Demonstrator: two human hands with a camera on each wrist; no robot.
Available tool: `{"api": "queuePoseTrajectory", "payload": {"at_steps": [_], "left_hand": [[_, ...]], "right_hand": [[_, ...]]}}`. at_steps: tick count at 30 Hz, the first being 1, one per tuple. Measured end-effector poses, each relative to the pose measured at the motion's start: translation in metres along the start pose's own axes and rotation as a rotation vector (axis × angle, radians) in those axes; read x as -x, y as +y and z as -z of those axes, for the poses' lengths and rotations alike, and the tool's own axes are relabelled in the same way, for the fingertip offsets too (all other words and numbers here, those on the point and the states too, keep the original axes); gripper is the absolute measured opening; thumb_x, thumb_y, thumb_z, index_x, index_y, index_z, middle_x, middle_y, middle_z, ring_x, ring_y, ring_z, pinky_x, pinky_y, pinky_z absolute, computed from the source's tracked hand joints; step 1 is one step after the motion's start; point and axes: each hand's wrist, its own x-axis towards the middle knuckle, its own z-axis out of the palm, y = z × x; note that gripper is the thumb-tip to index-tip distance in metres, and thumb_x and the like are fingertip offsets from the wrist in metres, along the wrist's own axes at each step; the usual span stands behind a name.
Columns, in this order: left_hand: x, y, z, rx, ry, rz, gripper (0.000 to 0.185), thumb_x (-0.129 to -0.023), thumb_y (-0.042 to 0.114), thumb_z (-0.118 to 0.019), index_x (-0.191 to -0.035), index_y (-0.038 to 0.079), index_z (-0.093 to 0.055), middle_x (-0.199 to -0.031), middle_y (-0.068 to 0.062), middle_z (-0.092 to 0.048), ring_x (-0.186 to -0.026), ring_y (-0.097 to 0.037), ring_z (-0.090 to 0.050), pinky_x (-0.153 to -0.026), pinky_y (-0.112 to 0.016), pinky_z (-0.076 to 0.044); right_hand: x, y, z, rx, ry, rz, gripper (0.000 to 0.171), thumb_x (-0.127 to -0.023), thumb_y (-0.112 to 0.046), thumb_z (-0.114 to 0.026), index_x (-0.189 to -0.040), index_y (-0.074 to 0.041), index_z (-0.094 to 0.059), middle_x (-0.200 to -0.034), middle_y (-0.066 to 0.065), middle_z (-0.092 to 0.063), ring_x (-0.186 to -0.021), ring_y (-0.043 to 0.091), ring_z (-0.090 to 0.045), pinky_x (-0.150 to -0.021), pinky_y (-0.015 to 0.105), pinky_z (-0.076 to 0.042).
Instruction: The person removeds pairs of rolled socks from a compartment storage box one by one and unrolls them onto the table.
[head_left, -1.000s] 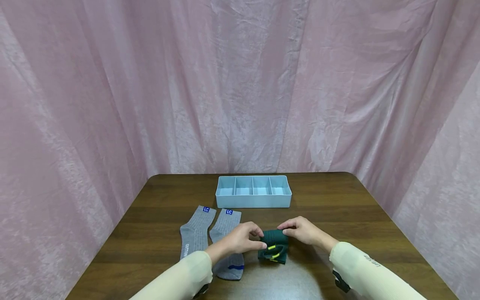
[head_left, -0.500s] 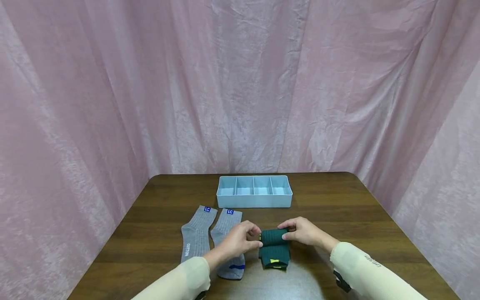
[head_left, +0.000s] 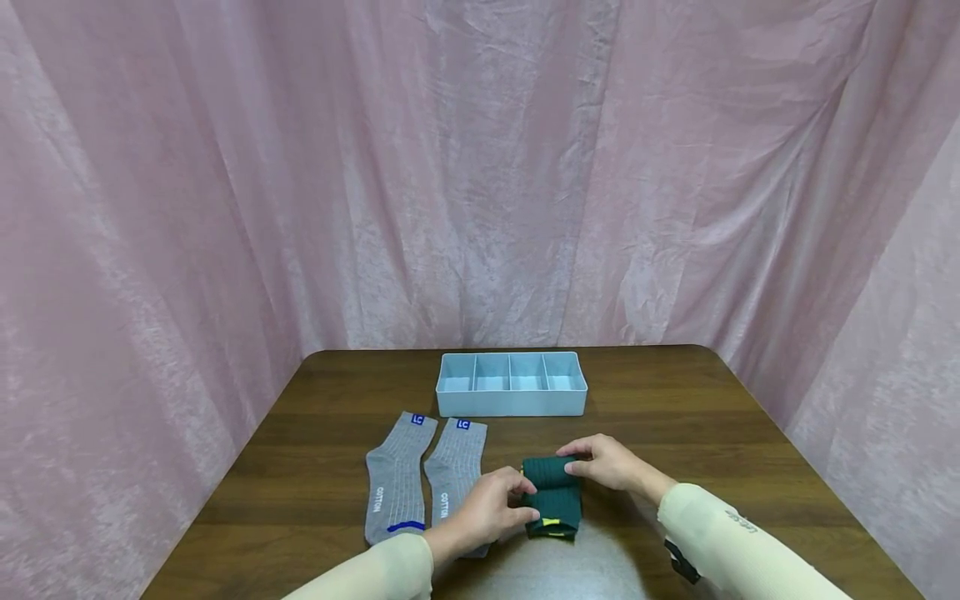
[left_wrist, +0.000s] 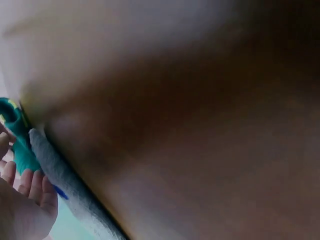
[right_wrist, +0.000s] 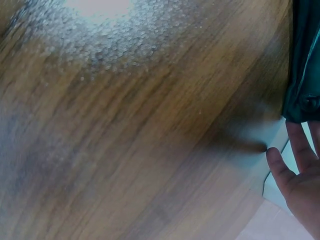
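Green sock (head_left: 553,492): we see it folded into a thick bundle on the desk (head_left: 712,433), just right of the grey pair and near the front edge. A yellow mark shows at its near end.
Left hand (head_left: 489,508): we have it at the bundle's left side, fingers (head_left: 517,487) curled narrow against the fold and gripping it. In the left wrist view the fingertips (left_wrist: 30,182) lie beside the teal-looking cloth (left_wrist: 17,145) and a grey sock edge (left_wrist: 65,180).
Right hand (head_left: 609,462): we hold the bundle's far right corner, thumb and fingers pinching the top fold. The right wrist view shows only part of the hand (right_wrist: 300,175) below the dark cloth (right_wrist: 305,65), too little to judge the grip there.
Grey socks (head_left: 420,483): two lie flat side by side, left of the bundle, cuffs with blue tags pointing away from us. The left wrist partly covers the toe of the nearer one.
Tray (head_left: 512,407): pale blue, four compartments in a row, standing beyond the socks and apart from both hands.
Backdrop: pink curtain (head_left: 225,167) hangs around the desk.
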Motion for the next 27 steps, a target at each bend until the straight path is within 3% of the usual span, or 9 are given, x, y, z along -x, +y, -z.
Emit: {"api": "queuePoseTrajectory", "payload": {"at_steps": [17,20,23,27], "left_hand": [[-0.003,-0.002,-0.008,-0.254,-0.04,-0.126,0.025,-0.082,0.02,-0.082,-0.101,0.005,-0.076,-0.104,0.002,-0.068,-0.1,-0.008,-0.062,-0.09,-0.027,-0.049],[-0.004,-0.002,-0.007,-0.296,-0.068,-0.148,0.025,-0.083,0.021,-0.081,-0.101,0.005,-0.077,-0.104,0.002,-0.068,-0.1,-0.008,-0.061,-0.091,-0.026,-0.048],[-0.004,-0.001,-0.006,-0.326,-0.1,-0.142,0.025,-0.084,0.023,-0.08,-0.102,0.006,-0.077,-0.105,0.003,-0.067,-0.1,-0.007,-0.06,-0.091,-0.025,-0.047],[-0.002,0.0,-0.006,-0.351,-0.131,-0.142,0.027,-0.084,0.025,-0.08,-0.103,0.007,-0.077,-0.105,0.004,-0.065,-0.099,-0.006,-0.059,-0.091,-0.024,-0.047]], "right_hand": [[-0.003,-0.001,-0.008,0.088,0.112,0.004,0.023,-0.096,-0.017,-0.065,-0.114,-0.006,-0.072,-0.113,0.009,-0.07,-0.108,0.032,-0.062,-0.092,0.052,-0.048],[-0.004,0.0,-0.01,0.126,0.19,0.075,0.02,-0.092,-0.012,-0.07,-0.111,-0.008,-0.074,-0.109,0.003,-0.068,-0.105,0.028,-0.062,-0.09,0.048,-0.05],[-0.004,0.0,-0.013,0.213,0.241,0.203,0.015,-0.088,-0.006,-0.072,-0.102,-0.011,-0.077,-0.101,-0.002,-0.066,-0.097,0.021,-0.063,-0.085,0.042,-0.051],[-0.003,-0.003,-0.016,0.354,0.195,0.285,0.013,-0.09,-0.011,-0.071,-0.1,-0.014,-0.078,-0.099,-0.006,-0.066,-0.093,0.015,-0.063,-0.081,0.04,-0.052]]}}
